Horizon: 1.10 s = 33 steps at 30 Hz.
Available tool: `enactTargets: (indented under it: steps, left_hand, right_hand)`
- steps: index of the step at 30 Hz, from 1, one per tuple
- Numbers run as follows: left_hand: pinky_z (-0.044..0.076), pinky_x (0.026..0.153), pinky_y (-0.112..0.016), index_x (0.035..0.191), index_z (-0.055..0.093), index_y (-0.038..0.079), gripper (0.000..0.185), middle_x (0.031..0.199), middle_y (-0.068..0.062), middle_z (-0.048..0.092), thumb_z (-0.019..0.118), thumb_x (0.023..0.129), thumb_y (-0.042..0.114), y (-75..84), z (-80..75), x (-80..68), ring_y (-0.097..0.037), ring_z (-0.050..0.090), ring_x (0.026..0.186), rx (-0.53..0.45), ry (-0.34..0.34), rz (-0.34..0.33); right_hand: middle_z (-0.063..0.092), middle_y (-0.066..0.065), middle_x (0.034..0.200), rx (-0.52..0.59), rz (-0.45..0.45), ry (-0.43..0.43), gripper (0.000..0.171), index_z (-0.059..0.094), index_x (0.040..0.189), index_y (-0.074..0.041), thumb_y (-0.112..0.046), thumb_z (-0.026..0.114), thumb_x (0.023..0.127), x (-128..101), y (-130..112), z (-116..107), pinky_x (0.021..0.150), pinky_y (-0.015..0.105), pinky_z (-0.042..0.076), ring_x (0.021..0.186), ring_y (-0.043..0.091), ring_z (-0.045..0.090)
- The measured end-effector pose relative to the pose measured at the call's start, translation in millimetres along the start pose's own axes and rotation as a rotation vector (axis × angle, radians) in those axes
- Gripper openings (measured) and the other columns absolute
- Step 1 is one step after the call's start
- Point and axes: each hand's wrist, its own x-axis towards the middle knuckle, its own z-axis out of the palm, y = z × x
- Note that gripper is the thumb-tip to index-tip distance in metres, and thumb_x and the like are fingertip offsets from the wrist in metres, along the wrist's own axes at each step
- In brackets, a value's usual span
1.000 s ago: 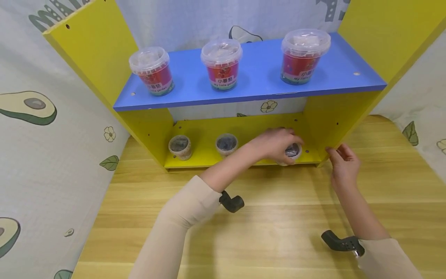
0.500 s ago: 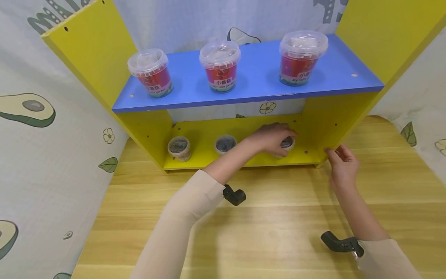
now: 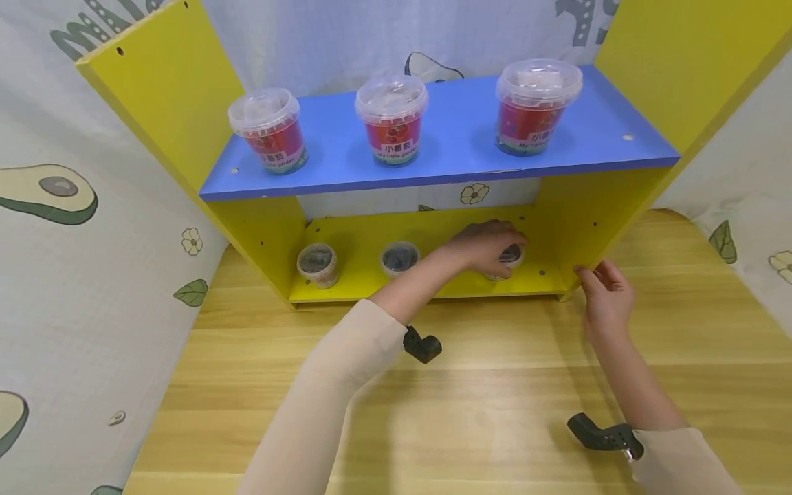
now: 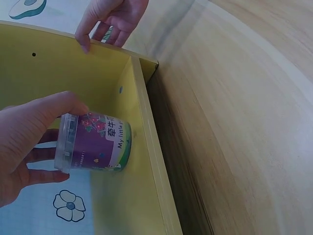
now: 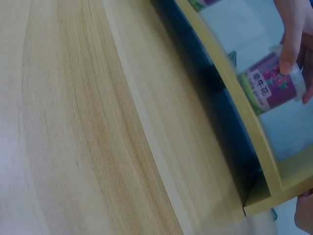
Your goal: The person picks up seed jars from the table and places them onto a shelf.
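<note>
Reaching left hand [image 3: 485, 246] gripping purple cup [image 4: 94, 142]

Small clear tub [image 4: 93, 142] with purple flowered label, upright on yellow bottom shelf [image 3: 371, 275], right end

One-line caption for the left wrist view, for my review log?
Left hand grips a purple-labelled cup on the yellow shelf; right hand touches its side panel.

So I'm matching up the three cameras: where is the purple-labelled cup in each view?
Head: purple-labelled cup on the lower shelf, right end, under the left hand.
Left wrist: centre-left, lying sideways in the picture.
Right wrist: upper right, behind the shelf edge.
Shared landmark: yellow side panel.
</note>
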Motion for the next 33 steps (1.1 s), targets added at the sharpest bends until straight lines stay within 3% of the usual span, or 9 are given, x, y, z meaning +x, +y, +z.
enactTargets:
  steps: [13, 28, 33]
  left_hand:
    - [0.041, 0.087, -0.024, 0.138, 0.042, 0.026, 0.063, 0.137, 0.005, 0.042, 0.063, 0.08, 0.04, 0.2, 2.6, -1.5, -0.011, 0.04, 0.116, 0.006, 0.021, -0.012]
    - [0.039, 0.087, -0.023, 0.141, 0.036, 0.026, 0.064, 0.143, 0.004, 0.034, 0.059, 0.083, 0.04, -2.8, 4.6, -4.6, -0.013, 0.035, 0.122, -0.047, 0.017, 0.007]
    - [0.032, 0.101, -0.026, 0.145, 0.028, 0.028, 0.067, 0.151, -0.001, 0.022, 0.056, 0.085, 0.041, -5.9, 7.8, -9.7, -0.018, 0.023, 0.135, -0.041, 0.026, 0.018]
  right_hand:
    - [0.066, 0.003, 0.088, -0.013, 0.01, 0.02, 0.031, 0.071, 0.096, -0.002, 0.018, 0.06, 0.076, 1, 0, -1, 0.064, 0.017, 0.05, 0.08, 0.011, 0.059]
    - [0.063, 0.003, 0.095, 0.01, 0.026, -0.035, 0.034, 0.071, 0.098, -0.002, 0.021, 0.058, 0.076, 2, -2, -4, 0.071, 0.017, 0.051, 0.085, 0.011, 0.06]
    - [0.064, 0.003, 0.089, -0.006, 0.024, -0.01, 0.033, 0.071, 0.092, -0.002, 0.022, 0.059, 0.074, 3, -3, -4, 0.067, 0.017, 0.052, 0.077, 0.011, 0.061]
